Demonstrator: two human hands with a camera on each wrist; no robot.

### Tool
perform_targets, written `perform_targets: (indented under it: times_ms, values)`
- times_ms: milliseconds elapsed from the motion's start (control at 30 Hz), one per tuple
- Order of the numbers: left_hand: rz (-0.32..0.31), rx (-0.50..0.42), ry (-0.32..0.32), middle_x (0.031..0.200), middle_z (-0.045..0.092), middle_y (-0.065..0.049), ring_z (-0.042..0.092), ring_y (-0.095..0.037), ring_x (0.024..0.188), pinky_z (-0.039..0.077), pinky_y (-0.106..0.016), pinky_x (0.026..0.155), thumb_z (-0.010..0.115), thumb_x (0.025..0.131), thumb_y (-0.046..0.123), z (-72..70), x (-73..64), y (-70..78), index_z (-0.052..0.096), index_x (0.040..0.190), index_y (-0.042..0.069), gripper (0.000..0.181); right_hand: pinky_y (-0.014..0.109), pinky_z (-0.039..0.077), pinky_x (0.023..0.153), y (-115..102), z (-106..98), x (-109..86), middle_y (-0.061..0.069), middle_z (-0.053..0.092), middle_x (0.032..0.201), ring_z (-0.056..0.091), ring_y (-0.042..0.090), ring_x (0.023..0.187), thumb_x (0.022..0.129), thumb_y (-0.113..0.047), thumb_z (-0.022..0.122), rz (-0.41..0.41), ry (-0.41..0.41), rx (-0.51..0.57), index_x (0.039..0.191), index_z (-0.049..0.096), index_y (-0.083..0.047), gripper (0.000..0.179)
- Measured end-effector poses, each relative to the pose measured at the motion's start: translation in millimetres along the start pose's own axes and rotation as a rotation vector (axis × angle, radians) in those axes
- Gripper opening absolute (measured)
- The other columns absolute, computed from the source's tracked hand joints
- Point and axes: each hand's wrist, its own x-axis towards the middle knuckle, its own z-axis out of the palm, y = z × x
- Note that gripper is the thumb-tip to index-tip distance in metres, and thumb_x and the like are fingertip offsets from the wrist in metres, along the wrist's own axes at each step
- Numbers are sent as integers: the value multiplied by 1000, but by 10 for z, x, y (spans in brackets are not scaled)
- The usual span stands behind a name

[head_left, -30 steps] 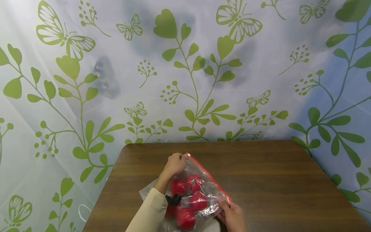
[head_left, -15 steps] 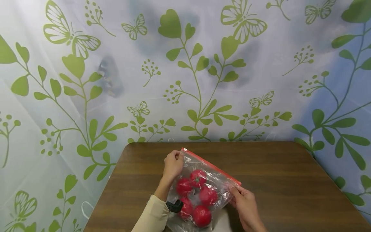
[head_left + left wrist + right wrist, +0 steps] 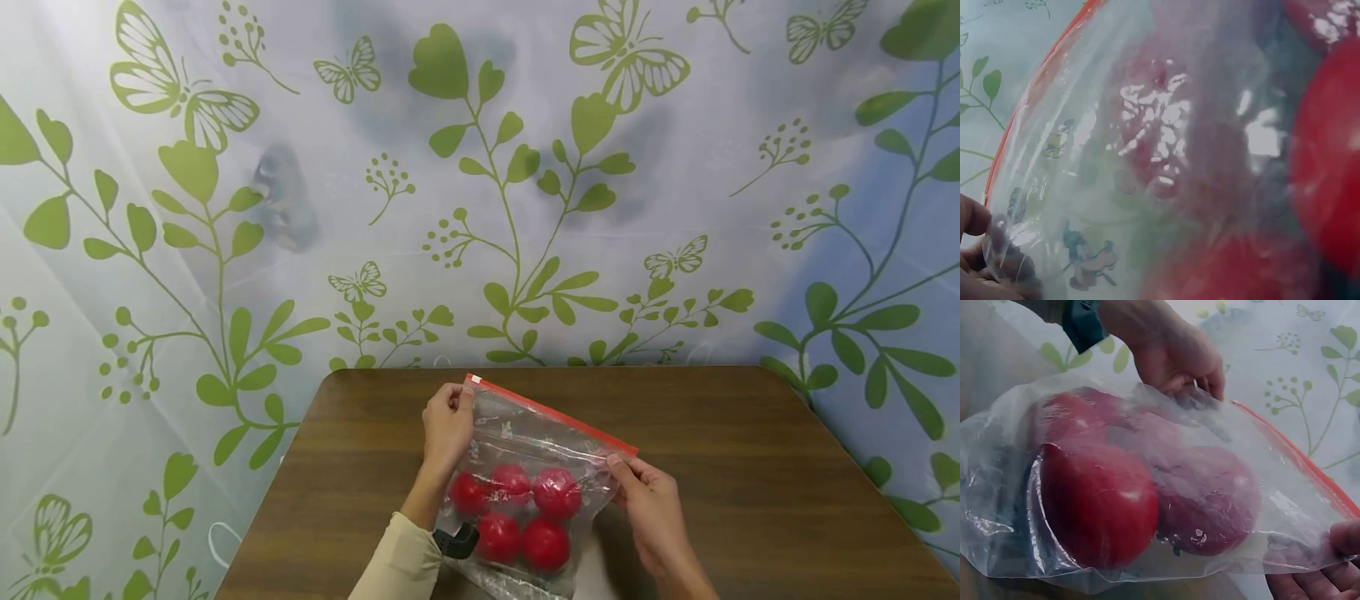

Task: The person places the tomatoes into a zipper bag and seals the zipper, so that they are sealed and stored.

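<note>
A clear zip bag [image 3: 517,429] hangs between my two hands, its red zip strip [image 3: 555,411] slanting down to the right. The white slider [image 3: 475,379] sits at the strip's left end. Several red tomatoes [image 3: 557,493] lie in the lower half of the bag, seen close through the film in the right wrist view. My left hand [image 3: 447,425] pinches the upper left corner just below the strip. At the upper right corner, my right hand [image 3: 651,504] pinches the film between thumb and fingers. Small printed cartoon figures [image 3: 1088,259] show on the film in the left wrist view.
The brown wooden table [image 3: 750,467] stretches out beneath the bag and to the right. A pale object [image 3: 592,571] shows partly behind the bag near the front. Behind the table hangs a white curtain [image 3: 480,200] with green leaves and butterflies.
My right hand has moved up and to the right, drawing the zip strip to a flatter slant. The bag has turned to face forward and the tomatoes have settled lower. The left hand has risen slightly.
</note>
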Motion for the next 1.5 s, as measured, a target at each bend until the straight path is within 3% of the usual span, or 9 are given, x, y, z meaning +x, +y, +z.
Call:
perform_targets:
  times_ms: [133, 267, 467, 600, 800, 1000, 1100, 1267, 1500]
  values:
    - [29, -31, 47, 71, 56, 4, 50, -12, 65, 42, -28, 61, 64, 110, 22, 20, -40, 35, 75, 100, 9, 20, 24, 64, 85, -28, -23, 25, 1, 79, 114, 75, 5, 98, 114, -25, 60, -3, 2, 4, 147, 60, 11, 48]
    - [74, -40, 79, 74, 64, 1, 53, -10, 65, 44, -26, 60, 63, 111, 20, 58, -67, 55, 75, 103, 10, 17, 25, 64, 86, -1, -49, 63, -4, 80, 115, 75, 5, 99, 114, -24, 61, -10, -10, 38, 146, 62, 10, 47]
    - [120, -51, 121, 82, 75, -3, 57, -8, 68, 46, -25, 63, 63, 110, 16, 107, -109, 63, 75, 110, 10, 13, 25, 65, 87, 17, -97, 135, -8, 80, 103, 76, 5, 97, 113, -17, 62, -19, -30, 100, 141, 60, 14, 42]
    - [146, -73, 119, 84, 76, -3, 57, -6, 70, 47, -23, 64, 63, 110, 15, 132, -147, 66, 74, 109, 10, 12, 25, 65, 85, -11, -130, 163, -7, 79, 101, 75, 6, 94, 111, -22, 66, -19, -12, 57, 146, 59, 12, 49]
    - [184, -110, 104, 78, 73, -2, 53, -4, 64, 43, -21, 58, 62, 109, 11, 177, -195, 65, 71, 106, 10, 10, 20, 61, 83, -113, -111, 197, 0, 81, 117, 73, 4, 97, 107, -37, 72, -108, 92, -151, 143, 71, -6, 47]
    - [201, -137, 73, 72, 67, -2, 48, -4, 59, 39, -20, 54, 60, 110, 10, 228, -252, 48, 70, 106, 10, 10, 7, 50, 79, -203, -2, 227, 1, 83, 121, 70, -9, 94, 105, -35, 75, -354, 265, -460, 131, 80, -20, 31]
    - [204, -136, 74, 68, 61, 1, 46, -3, 57, 37, -20, 52, 59, 108, 8, 250, -278, 36, 69, 106, 10, 10, 2, 46, 81, -248, 81, 237, 0, 84, 121, 76, 0, 99, 104, -31, 75, -451, 305, -536, 131, 81, -21, 29]
    - [224, -121, 86, 63, 53, 7, 42, 0, 54, 34, -20, 50, 59, 107, 6, 284, -313, 14, 68, 105, 11, 11, 8, 54, 86, -346, 266, 244, 3, 83, 123, 81, 22, 109, 104, -27, 76, -547, 206, -554, 132, 80, -17, 29]
    - [293, -101, 105, 61, 47, 8, 39, 1, 54, 34, -21, 50, 59, 109, 9, 328, -354, 1, 67, 104, 9, 10, 42, 67, 92, -489, 571, 246, 3, 84, 119, 81, 22, 110, 98, -21, 84, -668, -9, -568, 128, 81, -14, 31]
